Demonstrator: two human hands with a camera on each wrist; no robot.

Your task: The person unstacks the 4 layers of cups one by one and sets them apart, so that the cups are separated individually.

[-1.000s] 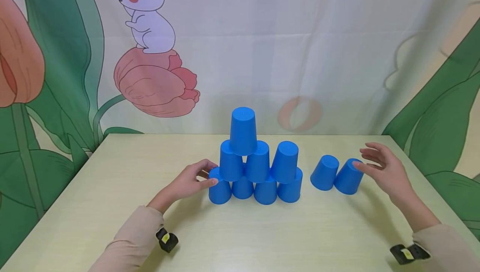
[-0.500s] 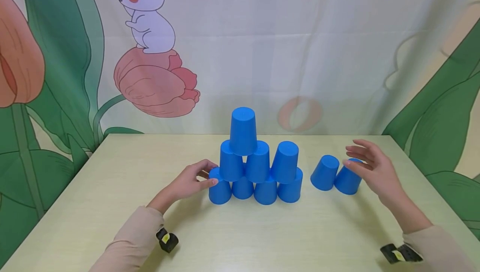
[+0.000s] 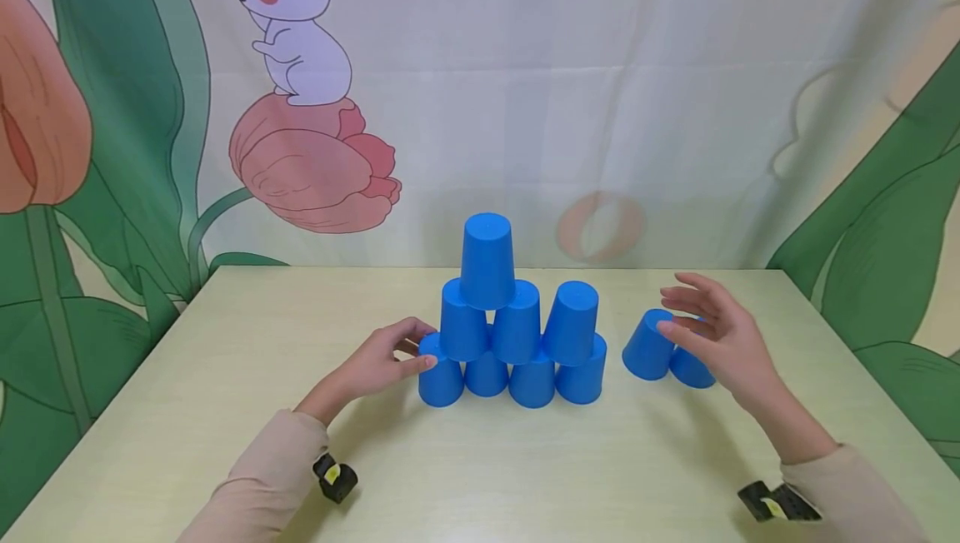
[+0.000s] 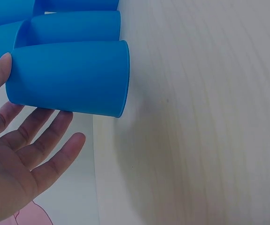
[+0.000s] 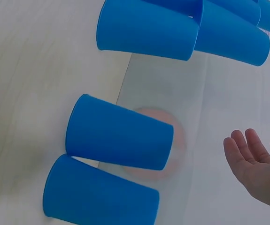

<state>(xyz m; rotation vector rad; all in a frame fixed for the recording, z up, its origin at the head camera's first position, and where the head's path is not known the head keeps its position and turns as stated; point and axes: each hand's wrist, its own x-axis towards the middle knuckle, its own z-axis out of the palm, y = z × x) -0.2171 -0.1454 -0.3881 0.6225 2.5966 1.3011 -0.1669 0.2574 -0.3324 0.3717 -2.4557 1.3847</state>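
Observation:
Upside-down blue cups form a stepped stack at the middle of the table: several in the bottom row, three in the second, and a top cup (image 3: pixel 487 261). My left hand (image 3: pixel 381 364) holds the bottom row's leftmost cup (image 3: pixel 441 386), thumb on the near side and fingers at the far side; the left wrist view shows this cup (image 4: pixel 69 77) between thumb and fingertips. Right of the stack stand two loose cups, a nearer-to-stack one (image 3: pixel 645 353) and an outer one (image 3: pixel 692 370). Relaxed and holding nothing, my right hand (image 3: pixel 720 341) hovers over them, partly hiding the outer cup.
The second row's right cup (image 3: pixel 573 325) has no cup resting on it. A pale wooden table (image 3: pixel 480 476) carries everything. Behind its back edge hangs a printed curtain (image 3: pixel 675 110). Both wrists wear small black cameras.
My right hand has moved left, from beside the outer loose cup to above the pair. The left hand and all the cups have stayed in place.

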